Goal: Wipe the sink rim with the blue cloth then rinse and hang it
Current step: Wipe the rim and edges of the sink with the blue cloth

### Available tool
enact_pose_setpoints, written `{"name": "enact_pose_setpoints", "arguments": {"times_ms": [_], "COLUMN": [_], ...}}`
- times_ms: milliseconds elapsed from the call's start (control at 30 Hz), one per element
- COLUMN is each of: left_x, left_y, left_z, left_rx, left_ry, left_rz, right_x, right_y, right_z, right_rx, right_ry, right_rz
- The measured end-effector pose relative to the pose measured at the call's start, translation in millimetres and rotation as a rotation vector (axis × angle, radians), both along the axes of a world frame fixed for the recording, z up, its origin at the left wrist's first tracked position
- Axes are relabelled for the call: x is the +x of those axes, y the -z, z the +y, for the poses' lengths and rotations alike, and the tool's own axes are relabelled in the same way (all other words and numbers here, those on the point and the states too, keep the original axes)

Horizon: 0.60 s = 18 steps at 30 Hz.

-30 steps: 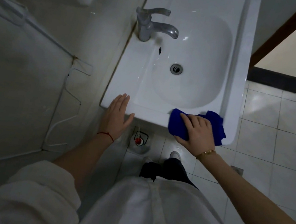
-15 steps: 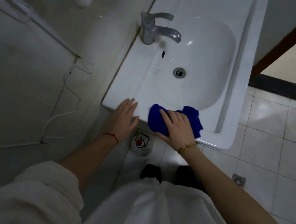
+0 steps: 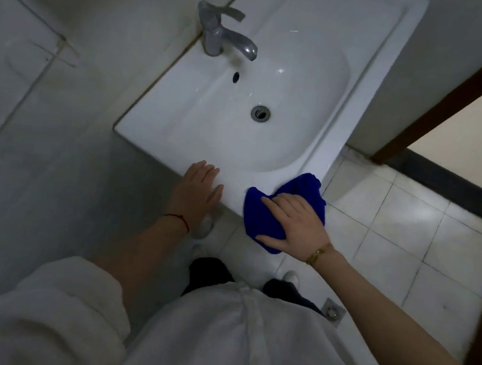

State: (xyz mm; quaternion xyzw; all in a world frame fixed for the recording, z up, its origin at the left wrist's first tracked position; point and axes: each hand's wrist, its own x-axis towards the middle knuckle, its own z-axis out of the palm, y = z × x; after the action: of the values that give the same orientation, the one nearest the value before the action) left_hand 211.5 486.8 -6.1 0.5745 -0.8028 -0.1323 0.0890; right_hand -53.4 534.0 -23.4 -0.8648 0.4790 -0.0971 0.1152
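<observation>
A white sink (image 3: pixel 160 126) is fixed to the wall, seen from above, with a chrome tap (image 3: pixel 221 35) at its back and a drain (image 3: pixel 260 113) in the bowl. A blue cloth (image 3: pixel 301 191) lies over the sink's near right corner. My right hand (image 3: pixel 293 224) presses flat on the cloth, fingers spread, a gold bracelet at the wrist. My left hand (image 3: pixel 197 191) rests flat on the near rim beside it, holding nothing, a red thread around the wrist.
Grey tiled wall runs along the left. Light floor tiles (image 3: pixel 399 221) lie to the right, with a floor drain (image 3: pixel 331 311) near my feet. A dark wooden door frame (image 3: pixel 466 88) stands at the upper right. A small round object sits on the floor under the sink.
The right hand has slid the cloth along the near rim: toward the left hand half a second ago, now back right onto the corner. The left hand stays on the rim. My view has shifted.
</observation>
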Motion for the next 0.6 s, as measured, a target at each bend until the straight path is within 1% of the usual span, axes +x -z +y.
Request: {"name": "enact_pose_setpoints", "arguments": {"times_ms": [133,233,367,500,600], "left_x": [-45.9,-72.3,-91.0,-99.0,-101.0], "left_y": [-1.1,-0.9,3.1,5.5,4.4], "left_z": [23.9,39.9,52.0,54.4,54.9], "left_rx": [0.011,-0.036,0.023,0.030,-0.024], "left_ry": [-0.100,-0.130,-0.225,-0.313,-0.291], "left_rz": [0.009,0.052,0.049,0.079,0.061], "right_x": [-25.7,-40.2,-58.6,-44.5,-25.9], "right_y": [-5.2,-5.6,-5.7,-5.2,-0.8], "right_z": [-23.7,-41.3,-62.9,-62.2,-52.0], "right_rx": [0.043,0.029,-0.003,-0.048,-0.064], "right_ry": [-0.128,-0.191,-0.178,-0.106,-0.172], "right_rz": [0.017,0.009,-0.013,-0.004,0.003]}}
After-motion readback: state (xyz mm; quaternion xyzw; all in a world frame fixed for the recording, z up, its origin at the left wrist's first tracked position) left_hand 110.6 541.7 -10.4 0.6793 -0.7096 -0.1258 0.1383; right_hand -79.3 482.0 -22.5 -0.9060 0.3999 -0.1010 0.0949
